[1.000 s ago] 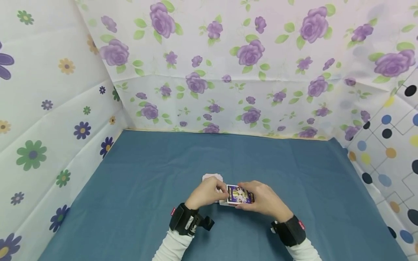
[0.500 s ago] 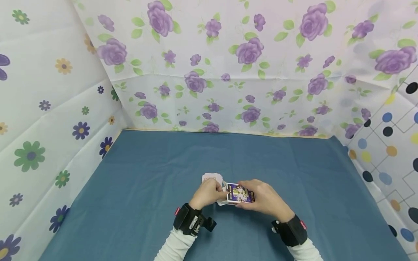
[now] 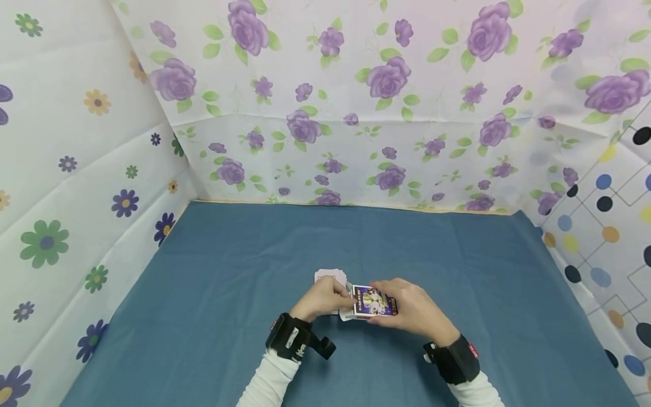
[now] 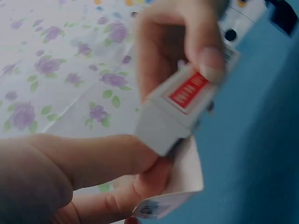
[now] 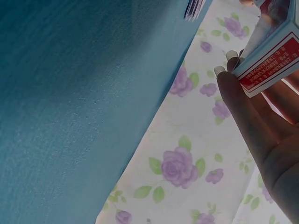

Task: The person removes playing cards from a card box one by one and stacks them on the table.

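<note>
A playing-card box [image 3: 375, 301] with a purple printed face is gripped along its sides by my right hand [image 3: 414, 311], thumb on the near side and fingers on the far side. My left hand [image 3: 317, 299] is at the box's left end. There, in the left wrist view, its thumb and fingers pinch at the open end, by a raised white flap [image 4: 189, 170]. A red label shows on the box's narrow side [image 5: 268, 65] in the right wrist view. Just behind my left hand a stack of playing cards [image 3: 330, 275] lies on the table, partly hidden by the hand.
A blue cloth [image 3: 244, 265] covers the table. Behind it hangs a white curtain [image 3: 346, 147] with purple roses, and patterned sheets close off the left and right sides. Both wrists wear black camera straps [image 3: 452, 360].
My left hand has shifted slightly right and then back left, staying at the box's end. The box has stayed almost in place in my right hand.
</note>
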`<state>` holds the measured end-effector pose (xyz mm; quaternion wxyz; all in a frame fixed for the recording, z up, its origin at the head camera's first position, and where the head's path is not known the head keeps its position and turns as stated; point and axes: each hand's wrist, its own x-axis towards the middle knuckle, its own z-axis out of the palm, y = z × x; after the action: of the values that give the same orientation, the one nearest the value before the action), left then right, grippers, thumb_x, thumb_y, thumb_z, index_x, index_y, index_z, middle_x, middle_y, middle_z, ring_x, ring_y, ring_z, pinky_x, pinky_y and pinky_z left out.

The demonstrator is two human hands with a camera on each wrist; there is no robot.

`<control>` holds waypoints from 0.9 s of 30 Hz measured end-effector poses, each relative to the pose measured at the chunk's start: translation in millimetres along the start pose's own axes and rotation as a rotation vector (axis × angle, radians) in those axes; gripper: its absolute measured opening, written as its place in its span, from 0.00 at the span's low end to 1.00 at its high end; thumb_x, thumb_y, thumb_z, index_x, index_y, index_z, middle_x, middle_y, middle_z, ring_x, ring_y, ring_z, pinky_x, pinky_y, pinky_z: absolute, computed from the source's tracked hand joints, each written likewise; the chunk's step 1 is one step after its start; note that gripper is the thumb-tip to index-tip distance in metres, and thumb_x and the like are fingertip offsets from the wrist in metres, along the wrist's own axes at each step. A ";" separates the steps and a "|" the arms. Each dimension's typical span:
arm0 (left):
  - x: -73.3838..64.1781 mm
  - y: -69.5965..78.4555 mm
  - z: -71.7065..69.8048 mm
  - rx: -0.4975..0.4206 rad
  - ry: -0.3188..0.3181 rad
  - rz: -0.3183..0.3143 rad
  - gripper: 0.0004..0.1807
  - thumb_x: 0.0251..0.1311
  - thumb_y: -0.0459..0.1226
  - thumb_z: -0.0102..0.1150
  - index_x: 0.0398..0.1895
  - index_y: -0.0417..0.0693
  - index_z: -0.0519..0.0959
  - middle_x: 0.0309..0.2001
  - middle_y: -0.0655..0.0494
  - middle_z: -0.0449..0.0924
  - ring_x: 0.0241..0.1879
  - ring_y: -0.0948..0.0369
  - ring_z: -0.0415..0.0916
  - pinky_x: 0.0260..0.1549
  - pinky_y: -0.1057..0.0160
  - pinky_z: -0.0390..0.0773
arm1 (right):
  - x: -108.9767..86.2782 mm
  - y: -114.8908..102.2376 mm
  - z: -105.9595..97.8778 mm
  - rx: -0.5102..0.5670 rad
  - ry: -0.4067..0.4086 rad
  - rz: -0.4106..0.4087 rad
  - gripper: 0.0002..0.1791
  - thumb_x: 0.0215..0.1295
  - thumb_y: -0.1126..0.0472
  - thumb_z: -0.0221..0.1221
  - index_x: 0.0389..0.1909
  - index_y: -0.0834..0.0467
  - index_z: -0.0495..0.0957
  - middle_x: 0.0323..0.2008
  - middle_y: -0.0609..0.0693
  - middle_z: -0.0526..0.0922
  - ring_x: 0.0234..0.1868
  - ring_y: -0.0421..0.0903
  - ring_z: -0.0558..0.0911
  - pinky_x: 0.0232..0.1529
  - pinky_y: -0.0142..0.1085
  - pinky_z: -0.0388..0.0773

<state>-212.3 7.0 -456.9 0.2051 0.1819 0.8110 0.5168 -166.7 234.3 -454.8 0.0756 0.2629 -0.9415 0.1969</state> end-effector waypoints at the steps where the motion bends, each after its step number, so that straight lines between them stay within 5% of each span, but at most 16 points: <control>1: 0.7 -1.8 -1.8 -0.032 -0.018 -0.008 0.10 0.53 0.32 0.66 0.19 0.34 0.84 0.12 0.64 0.68 0.12 0.67 0.57 0.14 0.69 0.57 | -0.1 -0.1 0.1 0.000 0.000 0.002 0.38 0.53 0.32 0.63 0.58 0.54 0.78 0.49 0.49 0.84 0.46 0.42 0.82 0.40 0.37 0.78; 8: 0.3 -5.5 -14.4 -0.138 -0.071 -0.057 0.08 0.53 0.33 0.68 0.24 0.33 0.84 0.15 0.62 0.70 0.13 0.67 0.59 0.15 0.69 0.61 | -0.5 1.1 2.4 -0.003 -0.006 0.019 0.39 0.54 0.31 0.62 0.58 0.54 0.78 0.49 0.49 0.84 0.46 0.42 0.81 0.41 0.37 0.78; 15: 1.0 -6.2 -22.0 -0.125 -0.140 -0.014 0.12 0.57 0.33 0.63 0.22 0.29 0.81 0.14 0.61 0.67 0.11 0.68 0.55 0.14 0.69 0.58 | -0.4 3.7 4.1 0.003 -0.009 0.025 0.39 0.54 0.31 0.62 0.59 0.53 0.78 0.50 0.50 0.83 0.47 0.43 0.82 0.42 0.39 0.78; 22: -1.9 -7.4 -31.6 -0.074 -0.208 0.028 0.19 0.65 0.35 0.56 0.16 0.36 0.74 0.12 0.62 0.58 0.12 0.66 0.53 0.17 0.67 0.58 | -0.8 4.5 4.6 0.008 -0.012 0.029 0.39 0.54 0.32 0.63 0.59 0.54 0.77 0.51 0.50 0.83 0.48 0.43 0.82 0.42 0.39 0.78; 27: -7.2 -11.1 -43.5 -0.103 -0.232 0.047 0.17 0.68 0.36 0.53 0.19 0.41 0.72 0.16 0.58 0.65 0.17 0.62 0.65 0.23 0.64 0.66 | -1.6 3.8 4.6 0.011 -0.014 0.036 0.39 0.53 0.32 0.63 0.59 0.54 0.77 0.51 0.50 0.83 0.48 0.44 0.82 0.43 0.41 0.78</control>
<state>-229.7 -34.4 -449.4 0.2946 0.2489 0.7498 0.5377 -167.5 236.1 -460.6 0.0642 0.2475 -0.9455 0.2014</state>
